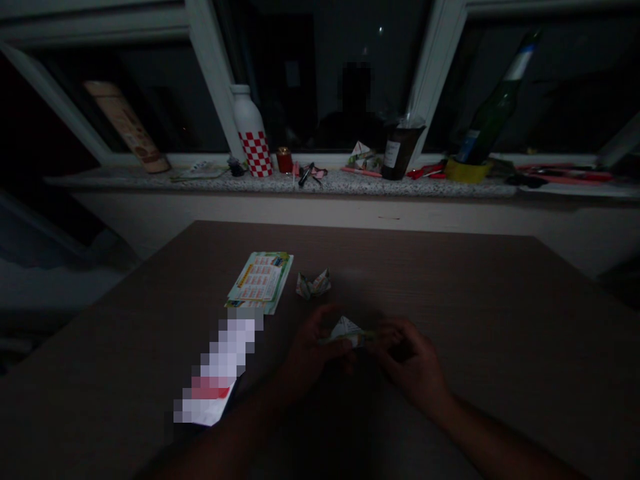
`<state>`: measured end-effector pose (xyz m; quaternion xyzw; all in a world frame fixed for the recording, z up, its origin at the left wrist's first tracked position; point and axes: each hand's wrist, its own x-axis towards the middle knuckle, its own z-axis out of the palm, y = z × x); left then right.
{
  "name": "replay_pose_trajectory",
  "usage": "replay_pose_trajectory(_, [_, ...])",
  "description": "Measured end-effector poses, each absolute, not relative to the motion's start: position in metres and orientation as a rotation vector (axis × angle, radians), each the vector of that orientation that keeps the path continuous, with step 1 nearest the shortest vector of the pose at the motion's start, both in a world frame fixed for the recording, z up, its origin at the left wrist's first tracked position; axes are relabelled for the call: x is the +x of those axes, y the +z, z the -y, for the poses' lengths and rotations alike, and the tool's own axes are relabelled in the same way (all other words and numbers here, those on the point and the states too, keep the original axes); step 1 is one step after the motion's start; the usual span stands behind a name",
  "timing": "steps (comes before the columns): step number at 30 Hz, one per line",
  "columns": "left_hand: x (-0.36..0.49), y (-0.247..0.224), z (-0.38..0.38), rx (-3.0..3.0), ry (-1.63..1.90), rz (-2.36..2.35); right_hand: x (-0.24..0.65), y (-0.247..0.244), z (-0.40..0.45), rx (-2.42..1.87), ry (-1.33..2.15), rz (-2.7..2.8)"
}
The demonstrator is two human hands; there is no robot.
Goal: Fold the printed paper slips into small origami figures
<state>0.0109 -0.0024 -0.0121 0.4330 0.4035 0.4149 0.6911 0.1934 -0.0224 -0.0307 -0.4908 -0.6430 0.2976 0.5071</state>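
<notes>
The left hand [313, 343] and the right hand [415, 360] are a little apart, with the small folded paper [346, 329] between them, just above or on the near part of the tabletop [450, 280] (too dark to tell which). The left hand's thumb and fingers clamp its left side; the right hand's fingertips pinch its right end.

As for progress, this paper looks partway folded: its upper part comes to a creased point, while its lower edge lies fairly straight between the hands. Shaping seems unfinished, though how many folds remain cannot be told. Just beyond the left hand, 1 winged paper piece [314, 285] stands on the tabletop with 2 raised tips, and looks complete.

To its left lies a stack of printed sheets [257, 277], flat and unfolded; their number cannot be read. Below the stack is a bright, blurred-out item [225, 360]. On the windowsill [320, 187], another folded paper shape [361, 153] sits beside the dark cup [399, 152].
</notes>
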Motion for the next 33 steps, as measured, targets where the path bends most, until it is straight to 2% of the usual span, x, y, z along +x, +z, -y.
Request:
replay_pose_trajectory(5, [0.011, -0.0104, 0.0013, 0.898, 0.918, -0.866, 0.1959, -0.0315, 0.0215, -1.075, 0.639, 1.759])
replay_pose_trajectory(25, [0.0123, -0.0111, 0.0034, 1.003, 0.878, -0.853, 0.1955, -0.026, 0.0253, -1.176, 0.729, 1.719])
replay_pose_trajectory(33, [0.0129, -0.0069, 0.0023, 1.131, 0.89, -0.975, 0.1941, -0.0294, 0.0235, -1.144, 1.097, 1.393])
